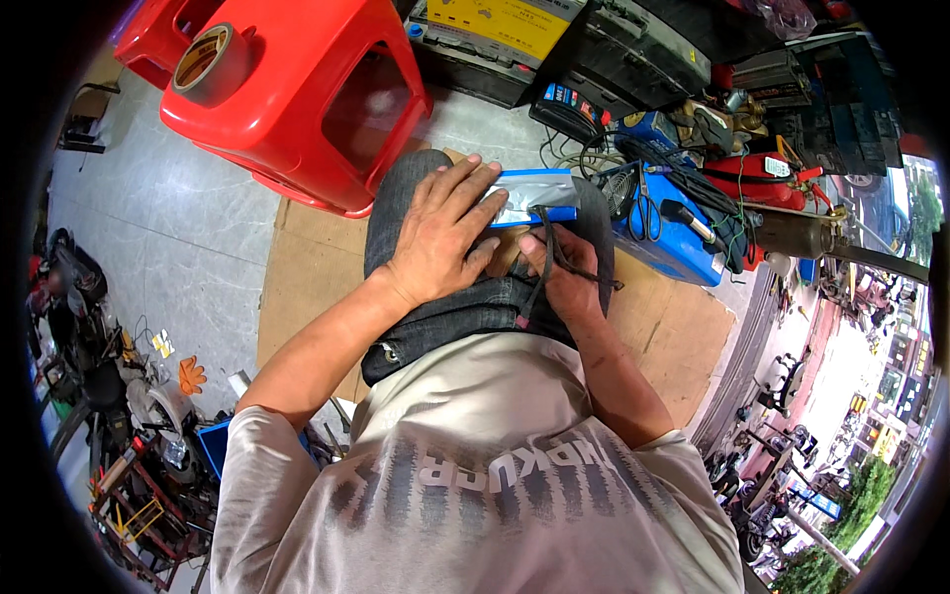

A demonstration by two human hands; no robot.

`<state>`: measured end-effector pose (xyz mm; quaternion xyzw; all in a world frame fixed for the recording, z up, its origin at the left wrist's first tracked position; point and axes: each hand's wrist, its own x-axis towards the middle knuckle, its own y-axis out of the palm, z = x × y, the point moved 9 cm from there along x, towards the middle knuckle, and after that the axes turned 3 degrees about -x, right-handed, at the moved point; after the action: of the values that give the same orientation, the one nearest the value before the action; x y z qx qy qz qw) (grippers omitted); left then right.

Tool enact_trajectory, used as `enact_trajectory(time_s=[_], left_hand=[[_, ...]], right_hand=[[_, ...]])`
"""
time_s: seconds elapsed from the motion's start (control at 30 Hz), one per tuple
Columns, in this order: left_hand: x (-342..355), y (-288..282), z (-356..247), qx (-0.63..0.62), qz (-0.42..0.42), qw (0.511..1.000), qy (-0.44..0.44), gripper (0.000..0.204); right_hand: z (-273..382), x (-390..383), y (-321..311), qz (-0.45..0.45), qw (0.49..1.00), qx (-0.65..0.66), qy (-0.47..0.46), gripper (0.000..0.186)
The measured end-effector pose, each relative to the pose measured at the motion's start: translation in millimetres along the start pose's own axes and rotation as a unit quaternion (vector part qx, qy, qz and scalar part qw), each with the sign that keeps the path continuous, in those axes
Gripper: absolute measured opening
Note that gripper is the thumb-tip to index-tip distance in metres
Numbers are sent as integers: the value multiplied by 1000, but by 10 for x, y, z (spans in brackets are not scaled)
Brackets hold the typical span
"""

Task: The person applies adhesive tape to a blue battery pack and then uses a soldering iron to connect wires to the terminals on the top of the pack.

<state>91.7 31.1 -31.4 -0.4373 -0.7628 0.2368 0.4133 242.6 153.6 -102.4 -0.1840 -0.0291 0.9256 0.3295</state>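
A flat pack with a silver-white face and blue edges lies across my thighs. My left hand rests on its left end, fingers stretched flat over the silver face and thumb off toward me. Dark cables come from the pack's near blue edge and loop down toward my waist. At that near edge, right of the middle, my right hand is closed on the cables, with the thumb up against them. The tips of its other fingers are hidden. What lies under the pack cannot be seen.
A red plastic stool stands ahead on the left, a roll of tape on top. To the right are a blue box bearing scissors and a red fire extinguisher. Cardboard covers the floor beneath me.
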Motion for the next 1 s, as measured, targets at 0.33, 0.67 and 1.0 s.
enact_trajectory(time_s=[0.33,0.67,1.0], left_hand=[[-42,133,-45,69,19,995,72,49],[-107,137,-50,46,22,997,58,56],[-108,193,-36,35,51,998,34,54]], right_hand=[[30,7,-5,-62,995,-7,-79,25],[41,-22,-10,-93,990,-52,-93,27],[373,-174,116,-75,949,-190,-240,22]])
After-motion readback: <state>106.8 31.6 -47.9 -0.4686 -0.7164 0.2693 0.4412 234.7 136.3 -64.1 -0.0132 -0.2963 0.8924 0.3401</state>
